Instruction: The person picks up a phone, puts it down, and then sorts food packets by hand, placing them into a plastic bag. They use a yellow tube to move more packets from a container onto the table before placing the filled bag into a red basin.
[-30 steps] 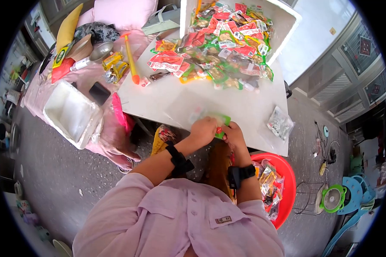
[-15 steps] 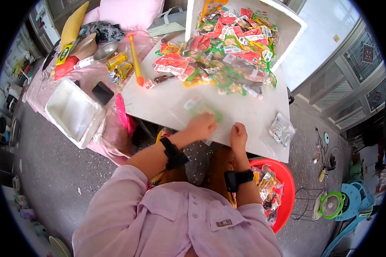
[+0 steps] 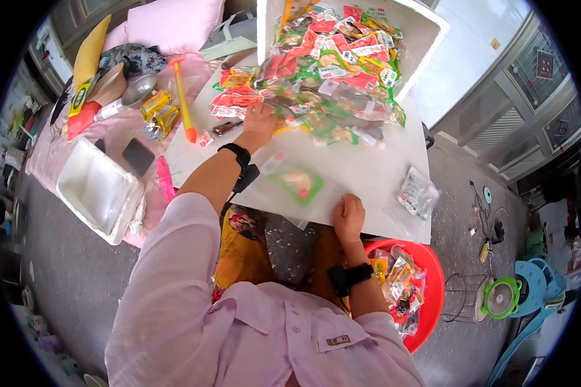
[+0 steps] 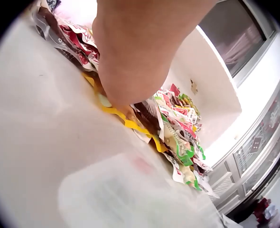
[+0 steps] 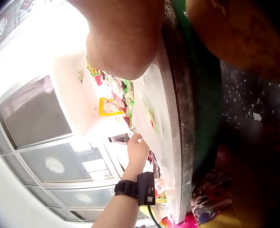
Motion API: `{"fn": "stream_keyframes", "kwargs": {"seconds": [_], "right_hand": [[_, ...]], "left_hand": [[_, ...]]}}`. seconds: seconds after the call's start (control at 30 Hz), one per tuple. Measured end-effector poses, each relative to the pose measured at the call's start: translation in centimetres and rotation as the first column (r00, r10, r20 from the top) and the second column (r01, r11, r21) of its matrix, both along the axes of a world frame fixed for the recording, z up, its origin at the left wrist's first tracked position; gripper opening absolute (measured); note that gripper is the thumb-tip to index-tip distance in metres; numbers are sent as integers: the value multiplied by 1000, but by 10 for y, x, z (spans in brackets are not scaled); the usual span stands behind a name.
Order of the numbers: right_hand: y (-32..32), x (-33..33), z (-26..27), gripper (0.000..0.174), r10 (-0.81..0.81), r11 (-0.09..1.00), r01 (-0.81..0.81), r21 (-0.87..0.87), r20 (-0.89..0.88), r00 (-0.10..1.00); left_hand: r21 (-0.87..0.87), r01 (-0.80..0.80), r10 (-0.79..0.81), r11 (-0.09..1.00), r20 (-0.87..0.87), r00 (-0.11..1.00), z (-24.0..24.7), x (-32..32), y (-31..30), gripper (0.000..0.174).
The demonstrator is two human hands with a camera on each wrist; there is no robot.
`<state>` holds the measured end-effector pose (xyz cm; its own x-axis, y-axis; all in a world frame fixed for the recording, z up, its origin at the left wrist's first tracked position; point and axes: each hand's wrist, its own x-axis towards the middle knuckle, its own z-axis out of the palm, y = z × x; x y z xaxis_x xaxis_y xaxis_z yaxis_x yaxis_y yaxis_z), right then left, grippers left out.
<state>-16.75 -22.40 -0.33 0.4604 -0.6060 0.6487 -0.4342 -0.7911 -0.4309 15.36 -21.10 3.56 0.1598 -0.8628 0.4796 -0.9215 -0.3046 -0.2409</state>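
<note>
My left hand (image 3: pixel 259 120) reaches onto the near left part of a heap of small food packets (image 3: pixel 332 80), its fingers over packets beside a red and white one (image 3: pixel 234 102). In the left wrist view the hand (image 4: pixel 133 80) hides its own fingertips above a yellow-edged packet (image 4: pixel 126 121). My right hand (image 3: pixel 348 216) rests loosely curled at the table's front edge, with nothing visible in it. Between the hands a clear plastic bag (image 3: pixel 316 209) lies flat on the table, with a green-edged packet (image 3: pixel 298 184) in or under it.
A white foam box (image 3: pixel 414 48) lies on its side behind the heap. A clear bag of small sachets (image 3: pixel 419 192) sits at the table's right. Below stands a red basin (image 3: pixel 434 284) holding packets. To the left are a white foam tray (image 3: pixel 97 187) and a yellow-orange stick (image 3: pixel 183 100).
Both hands held the green-edged packet near the front edge; it now lies on the table. The left hand has moved forward and left to the heap. The right hand has stayed by the edge.
</note>
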Motion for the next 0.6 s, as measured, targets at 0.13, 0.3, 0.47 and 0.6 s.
{"fn": "stream_keyframes", "kwargs": {"seconds": [0.13, 0.3, 0.47, 0.6], "right_hand": [[2, 1, 2, 14, -21, 1000, 21, -11, 9, 1000], [4, 1, 4, 14, -27, 1000, 27, 5, -22, 999], [0, -2, -3, 17, 20, 998, -23, 65, 45, 999], [0, -7, -3, 15, -15, 961, -63, 269, 278, 960]], "left_hand": [[67, -39, 46, 997, -111, 993, 24, -6, -3, 20], [-246, 13, -80, 969, -264, 961, 46, -10, 7, 11], [-400, -242, -381, 884, -916, 122, 83, -39, 32, 7], [-480, -341, -554, 809, -426, -715, 84, -63, 54, 16]]}}
